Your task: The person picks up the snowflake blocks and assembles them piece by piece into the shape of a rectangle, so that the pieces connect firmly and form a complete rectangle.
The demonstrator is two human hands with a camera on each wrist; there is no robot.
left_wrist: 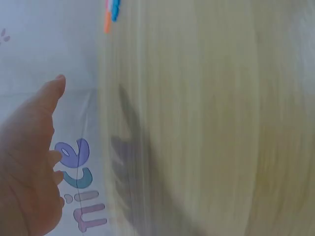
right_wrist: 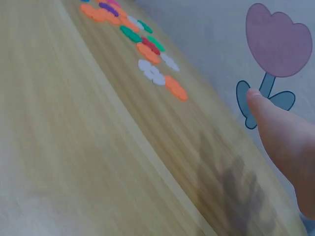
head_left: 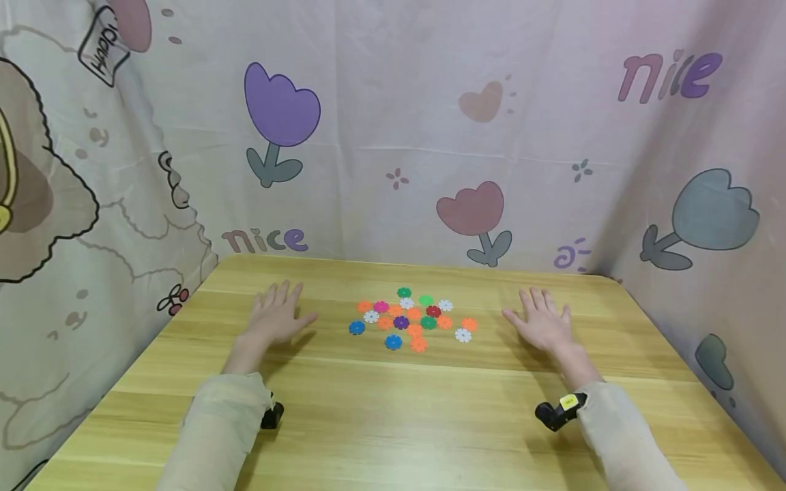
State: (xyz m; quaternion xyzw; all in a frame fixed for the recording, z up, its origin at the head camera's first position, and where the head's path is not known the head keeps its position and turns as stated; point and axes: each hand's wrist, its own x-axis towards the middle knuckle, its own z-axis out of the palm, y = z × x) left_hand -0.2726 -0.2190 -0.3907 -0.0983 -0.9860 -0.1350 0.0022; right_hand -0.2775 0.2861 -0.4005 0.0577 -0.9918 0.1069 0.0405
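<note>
Several flat, notched plastic discs shaped like flowers lie loosely spread on the wooden table; among them are a blue disc (head_left: 394,342), a purple disc (head_left: 401,322), a dark red disc (head_left: 433,311) and a white disc (right_wrist: 151,73). To their left, my left hand (head_left: 276,319) is held with fingers straight and spread, holding nothing. My right hand (head_left: 544,323) mirrors it on the right side, fingers extended, also holding nothing. Both hands cast shadows on the wood and stand apart from the discs. In the left wrist view only a few disc edges show at the top.
The wooden table (head_left: 393,416) reaches back to a printed curtain (head_left: 381,102) with tulips and lettering, which also hangs along both sides. Black wrist cameras sit by the sleeves, one at the left cuff (head_left: 236,392) and one at the right cuff (head_left: 604,402).
</note>
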